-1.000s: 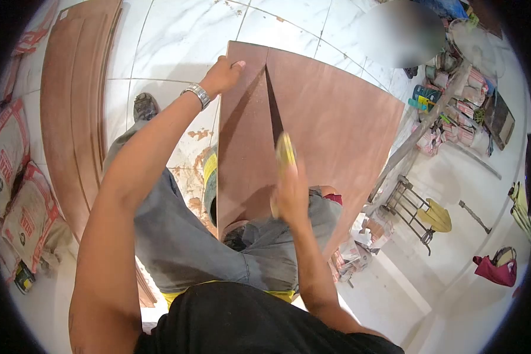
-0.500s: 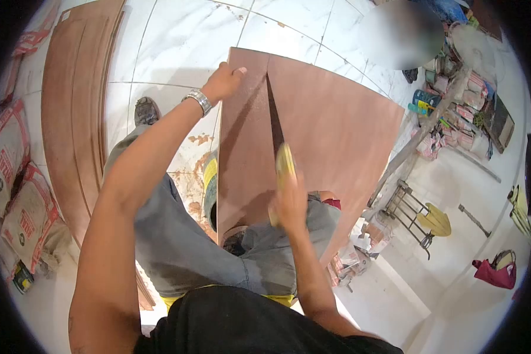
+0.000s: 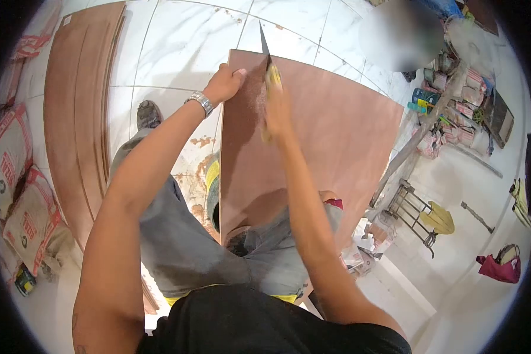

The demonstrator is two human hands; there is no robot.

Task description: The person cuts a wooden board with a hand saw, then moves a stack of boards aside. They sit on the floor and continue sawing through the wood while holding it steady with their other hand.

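A reddish-brown wooden board (image 3: 336, 124) lies in front of me, over my legs. My left hand (image 3: 223, 84), with a metal watch at its wrist, grips the board's upper left edge, thumb on top. In my right hand (image 3: 278, 112) is the yellow handle of a handsaw (image 3: 264, 42), its fingers wrapped round it. The dark blade crosses the board's far edge and its tip sticks out over the tiles. Pale dust lies on the board just left of the saw.
Long brown planks (image 3: 74, 106) are stacked at the left, beside cement bags (image 3: 32, 218). A bucket (image 3: 213, 194) stands under the board's left side. At the right are a wooden pole (image 3: 407, 150), a hand truck (image 3: 410, 209) with a yellow shovel blade (image 3: 438, 218), and assorted clutter.
My right hand has pushed the saw forward, away from me, and the blade now extends beyond the board's far edge. My left hand holds the same place on the board.
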